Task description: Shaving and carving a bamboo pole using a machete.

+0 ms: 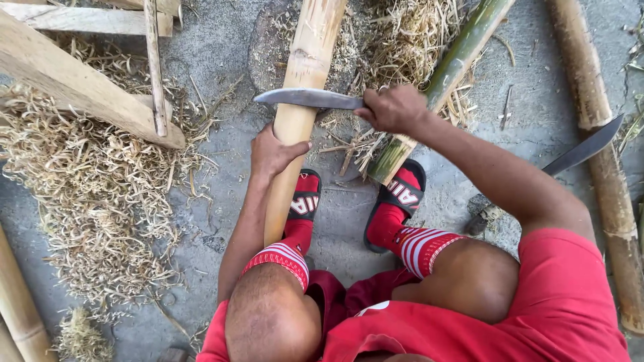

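Note:
My left hand (274, 151) grips a pale peeled bamboo pole (305, 80) that runs from between my knees up to the top of the view. My right hand (393, 108) is closed on the handle of a long knife (305, 98), whose grey blade lies crosswise against the pole just above my left hand. A green bamboo pole (451, 70) slants behind my right hand, its cut end near my right foot.
Heaps of bamboo shavings (87, 194) cover the ground at left and at the top. A wooden frame (80, 84) stands at upper left. Another bamboo pole (604, 147) lies at right with a second blade (582, 149) resting on it. My red-socked feet wear sandals.

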